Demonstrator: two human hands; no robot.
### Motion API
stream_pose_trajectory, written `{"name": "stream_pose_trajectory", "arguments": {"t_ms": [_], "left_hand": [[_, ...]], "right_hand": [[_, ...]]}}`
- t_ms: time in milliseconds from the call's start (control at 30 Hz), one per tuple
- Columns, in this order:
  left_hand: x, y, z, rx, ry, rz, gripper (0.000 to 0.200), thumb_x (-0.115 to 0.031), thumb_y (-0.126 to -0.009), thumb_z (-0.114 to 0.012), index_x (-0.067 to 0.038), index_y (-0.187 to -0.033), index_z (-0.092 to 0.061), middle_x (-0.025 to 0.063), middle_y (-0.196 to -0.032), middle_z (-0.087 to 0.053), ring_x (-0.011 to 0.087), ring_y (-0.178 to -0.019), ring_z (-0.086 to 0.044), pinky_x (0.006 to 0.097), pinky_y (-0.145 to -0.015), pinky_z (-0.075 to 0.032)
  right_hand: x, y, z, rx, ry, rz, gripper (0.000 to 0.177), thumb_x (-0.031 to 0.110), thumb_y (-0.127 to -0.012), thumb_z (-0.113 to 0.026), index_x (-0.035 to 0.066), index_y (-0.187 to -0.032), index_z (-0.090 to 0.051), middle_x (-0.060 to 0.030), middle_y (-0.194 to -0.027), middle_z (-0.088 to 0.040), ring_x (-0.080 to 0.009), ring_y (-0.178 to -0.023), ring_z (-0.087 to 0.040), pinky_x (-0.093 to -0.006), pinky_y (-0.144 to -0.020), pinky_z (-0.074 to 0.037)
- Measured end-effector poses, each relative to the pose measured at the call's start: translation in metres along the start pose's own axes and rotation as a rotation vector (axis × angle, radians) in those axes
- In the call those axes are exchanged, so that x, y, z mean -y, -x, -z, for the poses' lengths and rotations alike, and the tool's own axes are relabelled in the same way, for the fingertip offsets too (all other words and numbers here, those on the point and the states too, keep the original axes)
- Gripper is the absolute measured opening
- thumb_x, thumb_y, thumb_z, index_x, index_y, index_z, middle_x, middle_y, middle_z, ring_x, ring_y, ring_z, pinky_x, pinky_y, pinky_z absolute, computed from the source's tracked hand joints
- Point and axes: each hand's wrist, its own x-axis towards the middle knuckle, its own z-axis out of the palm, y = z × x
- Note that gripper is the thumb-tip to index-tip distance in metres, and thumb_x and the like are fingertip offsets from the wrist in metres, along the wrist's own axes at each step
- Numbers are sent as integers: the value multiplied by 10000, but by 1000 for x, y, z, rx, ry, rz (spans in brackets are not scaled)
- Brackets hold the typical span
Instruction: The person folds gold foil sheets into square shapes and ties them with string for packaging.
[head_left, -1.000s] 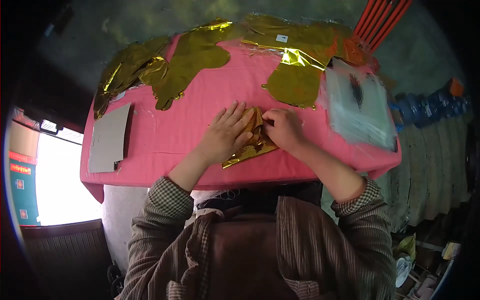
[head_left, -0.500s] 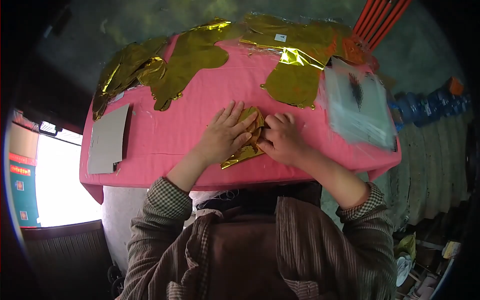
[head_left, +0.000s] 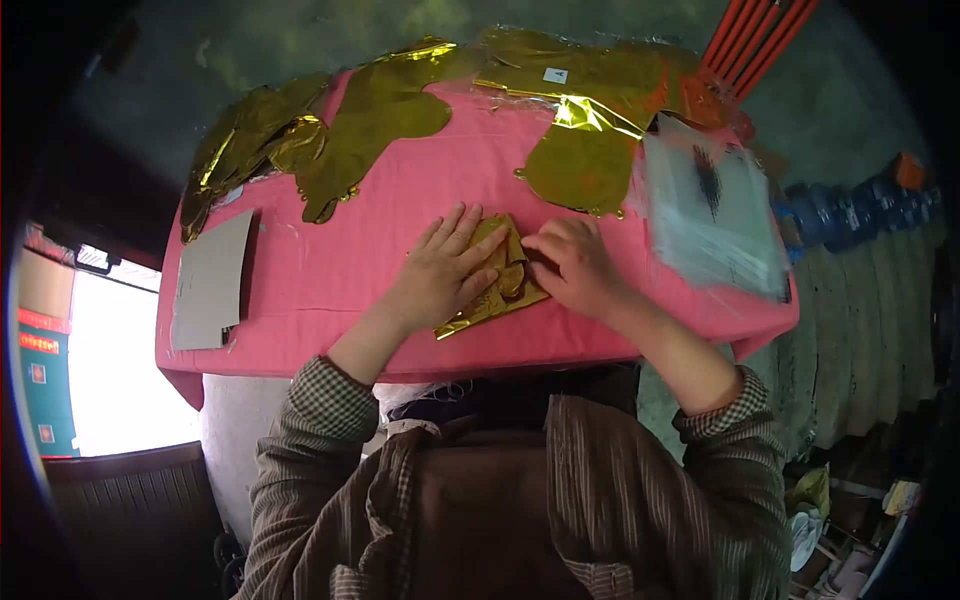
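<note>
A small folded piece of gold foil (head_left: 508, 285) lies on the pink cloth (head_left: 330, 270) close to the table's near edge. My left hand (head_left: 445, 268) rests flat on its left part, fingers spread. At the foil's right edge is my right hand (head_left: 572, 262), its fingers curled and bent toward the foil; whether they pinch the edge is hidden. Larger flat gold foil shapes lie farther back: one pile at the far left (head_left: 250, 145), a long one beside it (head_left: 375, 130), and one at the right (head_left: 585, 165).
Grey card (head_left: 213, 280) lies at the table's left end. Stacked clear plastic sleeves (head_left: 715, 215) lie at the right. Behind them are red poles (head_left: 755, 45). Blue plastic bottles (head_left: 850, 215) stand beyond the table's right side.
The foil's right part now lies spread wider and flatter, with more of it showing between my hands. My right hand has shifted slightly right; my left hand has stayed flat on the foil.
</note>
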Motion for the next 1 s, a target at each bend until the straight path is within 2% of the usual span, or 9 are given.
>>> {"name": "stream_pose_trajectory", "arguments": {"t_ms": [33,167,300,367,433,600,633,800,1000], "left_hand": [[0,0,1,12,17,7,514,-324,-877,-427,-187,-1348,-275,154,-1399,-209,316,-1303,-171,423,-1054,-159],[-1,0,3,28,41,21,548,-298,-882,-422,-133,-1365,-221,155,-1405,-194,314,-1308,-156,422,-1055,-148],[-1,0,4,30,53,30,539,-303,-883,-419,-144,-1363,-231,155,-1405,-194,310,-1310,-152,423,-1055,-148],[0,0,1,5,37,13,521,-361,-877,-417,-182,-1346,-277,156,-1396,-216,320,-1299,-179,427,-1056,-149],[2,0,-2,3,31,10,522,-352,-868,-433,-185,-1341,-290,155,-1395,-217,319,-1300,-180,427,-1056,-151],[1,1,1,11,17,-8,589,-299,-821,-503,-182,-1349,-269,159,-1393,-219,321,-1299,-181,431,-1056,-156],[0,1,2,-1,95,19,624,-278,-804,-521,-177,-1355,-247,162,-1393,-218,321,-1299,-181,434,-1056,-156],[1,0,4,-10,189,54,704,-240,-775,-549,-163,-1372,-182,167,-1391,-217,331,-1299,-178,442,-1056,-157],[5,2,-2,11,30,3,619,-255,-777,-558,-192,-1332,-290,170,-1388,-224,341,-1297,-179,439,-1052,-172]], "right_hand": [[-3,-1,-2,-78,9,-4,213,116,-677,-625,69,-875,-565,-42,-831,-497,-211,-872,-488,-367,-823,-317],[-4,-9,-3,-65,8,2,234,99,-654,-638,73,-878,-576,-40,-836,-507,-208,-896,-500,-362,-806,-325],[-4,-21,1,-65,17,18,172,111,-653,-639,80,-810,-575,-33,-809,-512,-213,-856,-510,-358,-778,-336],[-6,-27,2,-80,24,23,147,119,-656,-637,82,-783,-574,-33,-796,-514,-212,-838,-513,-354,-764,-342],[-8,-34,1,-47,-6,75,116,136,-665,-634,81,-733,-558,-36,-744,-523,-215,-774,-524,-342,-719,-355],[-6,-47,1,45,-55,57,127,163,-669,-636,77,-688,-544,-39,-664,-540,-225,-676,-537,-340,-672,-364],[-6,-49,0,72,-54,39,133,169,-668,-637,78,-669,-540,-40,-640,-544,-227,-648,-540,-341,-664,-366],[-9,-49,-13,118,-30,-18,163,225,-651,-642,94,-616,-551,-36,-636,-569,-218,-626,-556,-349,-660,-373],[-11,-38,-9,44,7,-66,218,233,-670,-661,65,-611,-535,-48,-627,-555,-222,-594,-544,-344,-599,-377]]}}
